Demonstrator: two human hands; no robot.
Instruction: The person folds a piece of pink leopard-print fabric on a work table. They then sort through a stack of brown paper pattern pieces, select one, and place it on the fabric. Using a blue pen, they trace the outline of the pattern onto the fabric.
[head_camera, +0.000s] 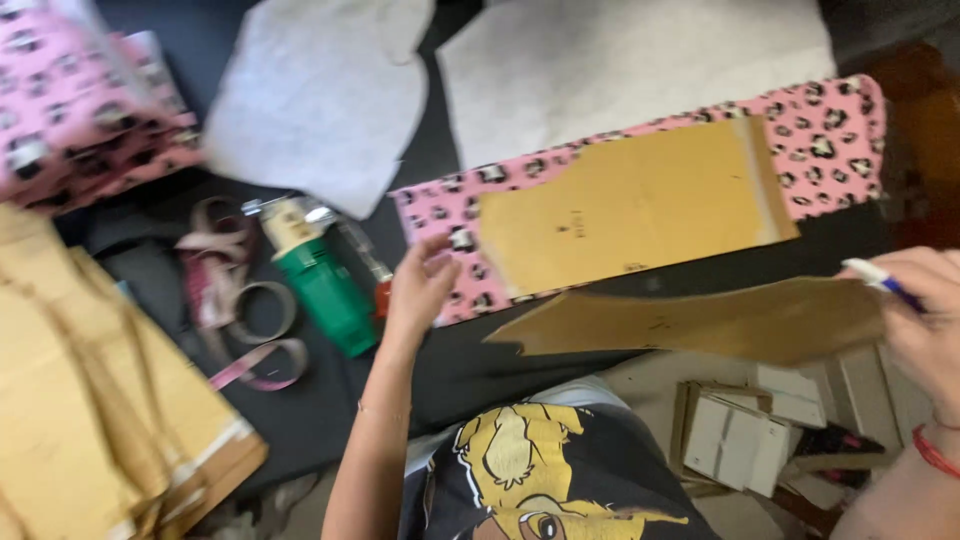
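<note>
brown card, a long curved pattern piece (700, 322), hangs off the near edge of the black table (330, 400) in my right hand (925, 320), which grips it at its right end with the fingers curled over the top; the same hand also pinches a pen (880, 282) with a white barrel and blue tip, pointing left. a red band sits on that wrist. just beyond the card lies a strip of pink leopard-print fabric (830, 135), running up to the right, with a second, wider brown card piece (630, 205) lying flat on top of it. my left hand (420, 285) comes up from below on a straight forearm, fingers loosely bent and spread, fingertips pressing on the near left corner of the pink strip; it grasps nothing. left of that hand a green tool with a cream top (320, 275) lies on the table, and beside it a coiled pink measuring tape (245, 310). farther out, two pale fleece pieces (320, 95) lie at the far side, more pink print fabric (70, 110) is bunched at the far left, and a stack of brown card pieces (90, 400) sits at my near left.
</note>
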